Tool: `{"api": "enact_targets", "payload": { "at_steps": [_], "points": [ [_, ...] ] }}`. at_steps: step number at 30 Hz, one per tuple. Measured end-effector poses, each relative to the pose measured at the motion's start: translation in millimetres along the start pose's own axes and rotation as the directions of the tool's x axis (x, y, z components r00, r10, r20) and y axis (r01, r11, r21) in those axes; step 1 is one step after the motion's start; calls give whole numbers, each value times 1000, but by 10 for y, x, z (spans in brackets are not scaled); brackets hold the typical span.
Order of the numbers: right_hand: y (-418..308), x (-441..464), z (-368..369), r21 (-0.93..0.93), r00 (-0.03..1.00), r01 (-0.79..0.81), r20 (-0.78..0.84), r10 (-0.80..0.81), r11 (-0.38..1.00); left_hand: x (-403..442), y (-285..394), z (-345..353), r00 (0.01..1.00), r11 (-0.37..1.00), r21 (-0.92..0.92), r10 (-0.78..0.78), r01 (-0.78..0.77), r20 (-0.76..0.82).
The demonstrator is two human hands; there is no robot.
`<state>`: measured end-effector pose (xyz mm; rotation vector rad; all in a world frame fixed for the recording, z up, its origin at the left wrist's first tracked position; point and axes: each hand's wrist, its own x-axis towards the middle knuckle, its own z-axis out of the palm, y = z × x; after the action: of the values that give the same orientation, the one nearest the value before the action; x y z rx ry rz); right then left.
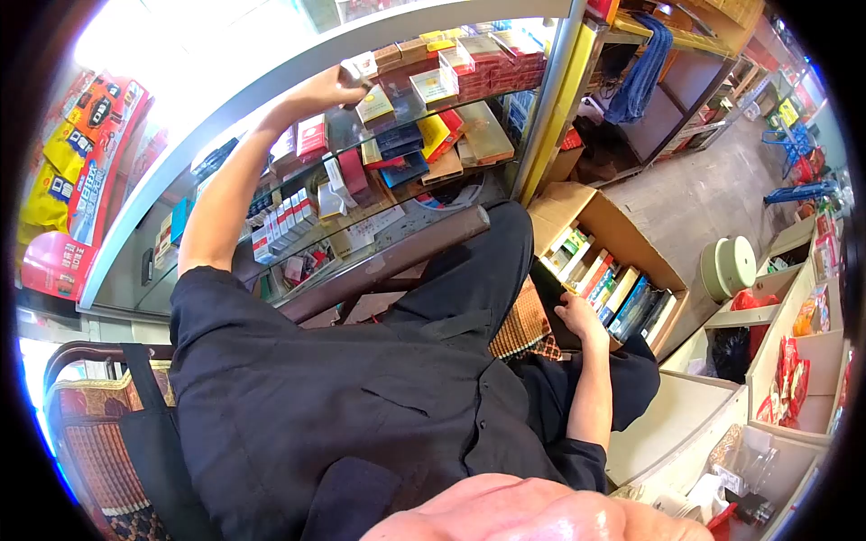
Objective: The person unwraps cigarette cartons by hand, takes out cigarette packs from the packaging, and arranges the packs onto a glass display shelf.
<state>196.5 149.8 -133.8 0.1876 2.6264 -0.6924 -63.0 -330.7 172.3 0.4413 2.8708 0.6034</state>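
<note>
My left hand (334, 87) reaches over the upper glass shelf of a display case, its fingers closed round something small that I cannot make out. Near it lie a white and yellow pack (374, 105) and a red pack (312, 135). My right hand (579, 317) is at the near edge of an open cardboard box (642, 236), beside a row of upright packs (600, 279). Its fingers are curled, and what they grip, if anything, is hidden.
Red boxes (478, 77) are stacked at the upper shelf's right end. A brown bar (388, 261) runs in front of the case. Pale green round stools (729, 268) stand beyond the box, and an open compartment unit (762, 316) is at the right. A chair (90, 406) is at lower left.
</note>
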Motion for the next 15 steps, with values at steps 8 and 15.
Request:
{"api": "enact_targets", "payload": {
  "at_steps": [8, 15],
  "points": [
    [-21, 25, -50, 7, 1000, 6, -26, -5, 1000, 729, 457, 579, 974, 927, 358, 174, -112, -144],
    [-57, 7, -90, -12, 999, 6, -53, -7, 1000, 808, 484, 706, 960, 946, 270, 229, -180, -160]
  ]
}}
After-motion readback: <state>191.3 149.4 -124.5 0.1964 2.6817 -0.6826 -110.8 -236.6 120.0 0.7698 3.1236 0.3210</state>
